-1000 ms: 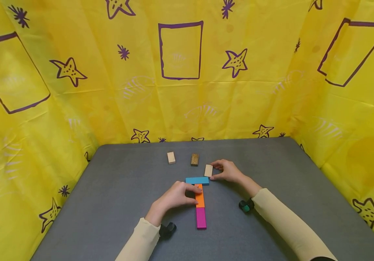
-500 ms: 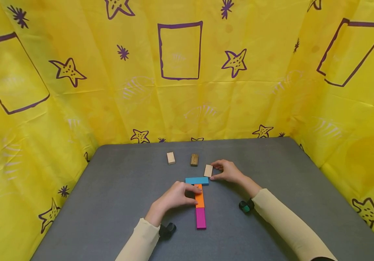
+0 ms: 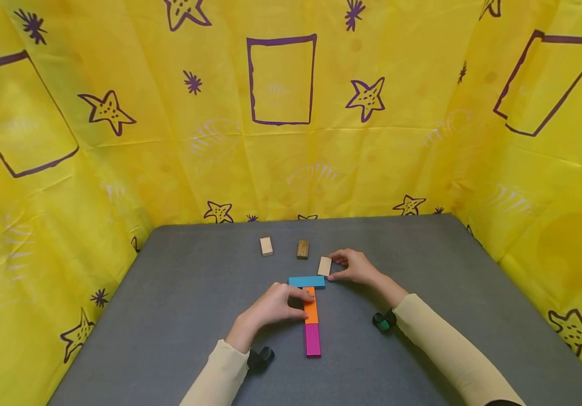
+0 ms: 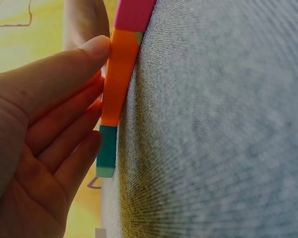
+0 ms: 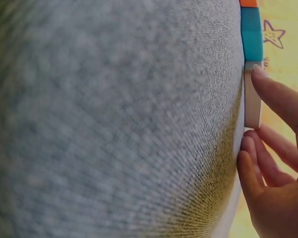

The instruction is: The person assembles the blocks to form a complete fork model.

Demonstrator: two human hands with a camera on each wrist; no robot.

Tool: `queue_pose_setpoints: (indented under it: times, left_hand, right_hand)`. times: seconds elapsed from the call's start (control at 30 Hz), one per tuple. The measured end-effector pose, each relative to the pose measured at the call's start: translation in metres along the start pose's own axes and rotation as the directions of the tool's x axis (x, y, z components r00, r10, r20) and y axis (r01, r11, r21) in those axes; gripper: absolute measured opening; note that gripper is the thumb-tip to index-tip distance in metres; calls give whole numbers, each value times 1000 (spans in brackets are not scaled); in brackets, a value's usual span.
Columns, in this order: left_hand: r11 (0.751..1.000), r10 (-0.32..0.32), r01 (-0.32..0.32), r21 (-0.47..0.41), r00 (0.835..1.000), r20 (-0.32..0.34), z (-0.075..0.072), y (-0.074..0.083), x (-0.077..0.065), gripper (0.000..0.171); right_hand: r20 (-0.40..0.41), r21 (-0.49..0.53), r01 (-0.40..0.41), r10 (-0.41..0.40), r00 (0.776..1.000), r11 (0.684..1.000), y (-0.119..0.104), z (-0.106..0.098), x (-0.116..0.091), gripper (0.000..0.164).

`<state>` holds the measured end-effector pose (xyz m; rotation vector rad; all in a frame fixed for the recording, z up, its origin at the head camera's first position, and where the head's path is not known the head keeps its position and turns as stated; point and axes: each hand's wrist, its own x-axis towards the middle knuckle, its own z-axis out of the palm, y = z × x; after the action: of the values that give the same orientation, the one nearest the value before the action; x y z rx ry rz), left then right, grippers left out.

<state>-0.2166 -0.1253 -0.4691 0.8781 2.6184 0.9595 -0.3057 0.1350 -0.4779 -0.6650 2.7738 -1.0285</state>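
Note:
An orange block (image 3: pixel 312 310), a magenta block (image 3: pixel 313 340) and a blue block (image 3: pixel 307 282) lie flat on the table in a T shape, the blue one crosswise at the far end. My left hand (image 3: pixel 274 306) rests its thumb and fingertips on the orange block; in the left wrist view the fingers are fairly straight against its face. A pale wooden block (image 3: pixel 324 266) lies just beyond the blue block's right end. With thumb and fingertips at its two ends, my right hand (image 3: pixel 356 267) pinches it, as the right wrist view also shows.
Farther back on the grey table (image 3: pixel 194 304) lie a dark brown wooden block (image 3: pixel 303 249) and another pale block (image 3: pixel 266 246). Yellow cloth (image 3: pixel 281 163) with purple drawings hangs around the back and sides.

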Motion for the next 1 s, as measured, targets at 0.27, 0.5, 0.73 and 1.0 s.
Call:
queue_pose_setpoints:
  times: [0.27, 0.5, 0.73, 1.0]
  left_hand:
    - [1000, -6, 6, -4, 1000, -5, 0, -1, 0, 37]
    - [1000, -16, 16, -20, 1000, -1, 0, -1, -1, 37]
    - [1000, -7, 7, -26, 1000, -2, 0, -1, -2, 37]
    - [999, 1, -1, -34, 1000, 4, 1, -2, -1, 37]
  right_hand:
    - [21, 11, 6, -6, 1000, 1000, -2, -5, 1, 61]
    - [20, 17, 6, -6, 1000, 1000, -6, -11, 6, 61]
    - [11, 18, 33, -33, 999, 999, -14, -20, 19, 62]
    - [29, 18, 45, -45, 999, 999, -25, -23, 35, 64]
